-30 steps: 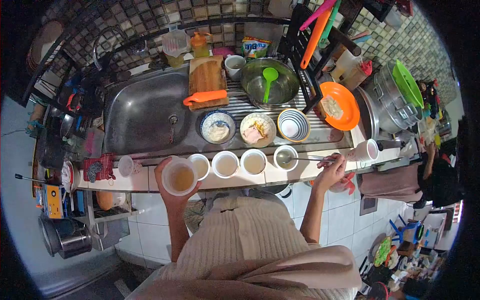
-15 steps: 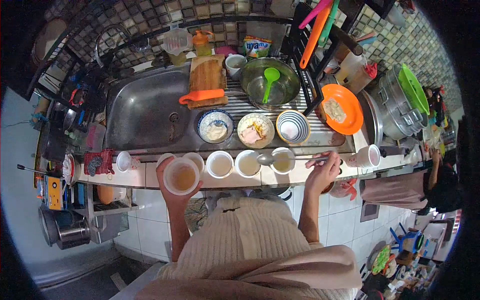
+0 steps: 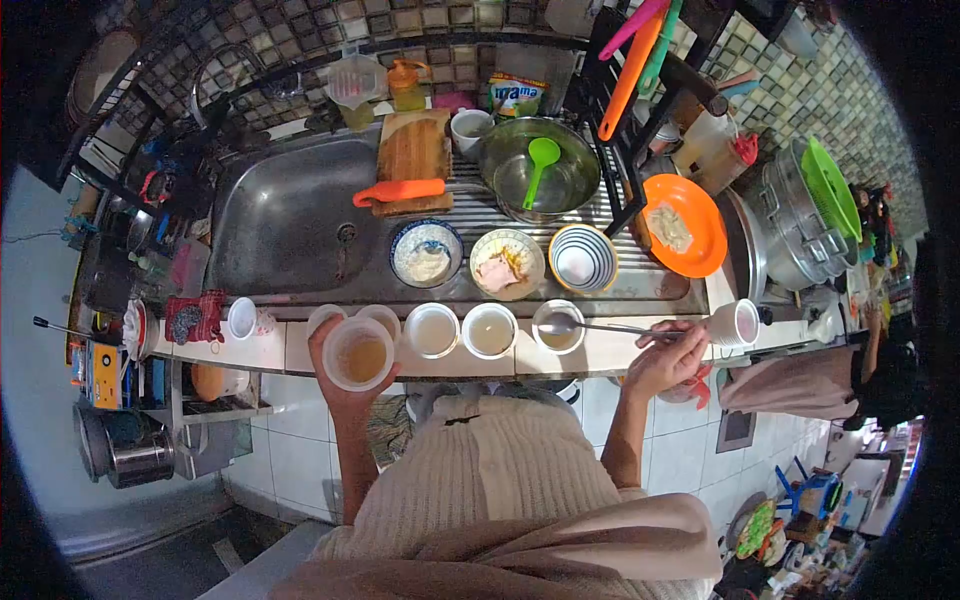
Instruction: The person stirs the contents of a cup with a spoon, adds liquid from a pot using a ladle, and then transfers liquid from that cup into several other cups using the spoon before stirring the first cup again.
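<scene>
My left hand (image 3: 343, 396) is wrapped round a plastic cup (image 3: 357, 358) partly filled with pale brown liquid, raised at the counter's front edge. In my right hand (image 3: 670, 362) is a metal spoon (image 3: 620, 328), its bowl over the rightmost cup of a row (image 3: 558, 343). Two more white-rimmed cups, a middle one (image 3: 490, 331) and one to its left (image 3: 433, 331), stand beside it with cloudy liquid inside. Behind the held cup, other cups (image 3: 381, 318) are partly hidden. Close to my right fingers lies a stack of cups (image 3: 735, 324), tipped toward me.
Behind the row, three bowls (image 3: 507, 264) sit along the sink's drainboard. A steel pot (image 3: 510, 180) holds a green ladle (image 3: 541, 170). An orange plate (image 3: 705, 225) stands to the right, the sink basin (image 3: 280, 230) to the left. Another person's arm (image 3: 868, 345) shows at far right.
My right hand has moved right, drawing the spoon from between two cups to over the rightmost one. The cup in my left hand has tilted and shifted slightly left.
</scene>
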The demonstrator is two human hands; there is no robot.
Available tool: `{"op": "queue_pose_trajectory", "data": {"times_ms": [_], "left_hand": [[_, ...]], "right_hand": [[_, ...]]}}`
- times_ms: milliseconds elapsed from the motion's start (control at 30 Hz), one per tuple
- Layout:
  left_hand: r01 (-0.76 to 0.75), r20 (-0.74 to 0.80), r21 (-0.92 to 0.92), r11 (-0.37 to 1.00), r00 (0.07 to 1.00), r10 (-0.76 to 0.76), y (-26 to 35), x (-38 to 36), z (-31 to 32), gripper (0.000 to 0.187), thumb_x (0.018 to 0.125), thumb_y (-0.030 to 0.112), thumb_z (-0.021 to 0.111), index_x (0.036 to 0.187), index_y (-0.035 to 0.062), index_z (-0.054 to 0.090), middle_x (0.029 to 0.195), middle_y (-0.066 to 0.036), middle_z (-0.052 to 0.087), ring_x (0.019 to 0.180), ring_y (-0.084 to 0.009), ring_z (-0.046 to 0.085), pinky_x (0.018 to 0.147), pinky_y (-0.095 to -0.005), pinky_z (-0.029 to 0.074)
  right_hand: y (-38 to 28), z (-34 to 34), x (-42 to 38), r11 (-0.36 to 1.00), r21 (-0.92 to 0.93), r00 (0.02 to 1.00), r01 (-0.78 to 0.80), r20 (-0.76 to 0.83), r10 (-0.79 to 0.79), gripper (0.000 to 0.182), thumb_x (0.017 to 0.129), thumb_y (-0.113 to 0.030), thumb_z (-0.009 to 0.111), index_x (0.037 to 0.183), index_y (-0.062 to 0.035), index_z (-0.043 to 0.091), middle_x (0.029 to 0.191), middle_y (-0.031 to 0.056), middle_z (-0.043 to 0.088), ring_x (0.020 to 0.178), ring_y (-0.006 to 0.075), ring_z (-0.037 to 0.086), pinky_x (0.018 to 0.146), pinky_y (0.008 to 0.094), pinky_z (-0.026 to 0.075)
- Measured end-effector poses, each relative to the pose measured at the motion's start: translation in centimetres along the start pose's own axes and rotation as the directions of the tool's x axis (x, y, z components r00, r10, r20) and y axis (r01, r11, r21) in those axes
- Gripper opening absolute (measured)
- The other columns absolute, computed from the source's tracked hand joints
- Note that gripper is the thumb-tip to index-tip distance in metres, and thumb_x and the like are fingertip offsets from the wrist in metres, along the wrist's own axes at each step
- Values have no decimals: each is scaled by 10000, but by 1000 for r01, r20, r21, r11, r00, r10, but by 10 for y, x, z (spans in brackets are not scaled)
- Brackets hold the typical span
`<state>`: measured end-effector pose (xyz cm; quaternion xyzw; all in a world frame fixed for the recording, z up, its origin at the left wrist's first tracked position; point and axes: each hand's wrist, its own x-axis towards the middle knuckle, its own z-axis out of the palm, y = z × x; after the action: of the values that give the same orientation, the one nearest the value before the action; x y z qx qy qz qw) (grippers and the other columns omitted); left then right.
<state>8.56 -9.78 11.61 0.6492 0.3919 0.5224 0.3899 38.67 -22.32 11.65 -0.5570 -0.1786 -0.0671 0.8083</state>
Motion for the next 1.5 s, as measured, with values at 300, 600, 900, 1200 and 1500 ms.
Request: {"op": "queue_pose_trajectory", "data": {"times_ms": [300,600,900,1200,1500], "left_hand": [[-37,34,22,999,999,37,1,5,7,844,489,101,815,1188,64,344,1142,-92,419,1061,-230,456,908,-384,397],[-24,15,23,999,1000,23,2,8,9,839,503,134,804,1206,66,351,1157,-86,408,1067,-233,448,919,-395,382],[-13,7,21,1000,1000,13,-3,6,6,860,493,138,816,1210,78,346,1161,-83,412,1070,-232,447,917,-397,388],[-14,-14,63,998,1000,15,-6,-1,-2,868,472,101,832,1184,58,338,1133,-89,422,1058,-229,456,920,-374,387],[-5,-71,30,1000,997,7,-3,-4,-6,856,468,120,839,1169,63,351,1137,-92,431,1058,-230,460,919,-377,393]], "right_hand": [[26,-7,-6,963,-270,995,15,96,12,276,943,-237,330,772,-40,420,580,62,488,379,91,431,339,187,340],[33,-2,7,972,-142,980,-187,37,194,292,939,-250,331,751,-45,421,542,48,461,364,89,404,329,195,312],[30,6,13,965,-8,964,-262,36,262,292,930,-286,367,756,-58,419,538,48,452,369,90,392,334,190,317],[26,43,-9,934,53,913,-352,241,331,274,926,-267,381,790,-35,431,644,78,494,445,116,472,354,212,393],[17,73,-47,964,77,755,-253,640,147,197,929,-153,349,842,13,410,743,134,549,541,188,588,475,250,489]]}}
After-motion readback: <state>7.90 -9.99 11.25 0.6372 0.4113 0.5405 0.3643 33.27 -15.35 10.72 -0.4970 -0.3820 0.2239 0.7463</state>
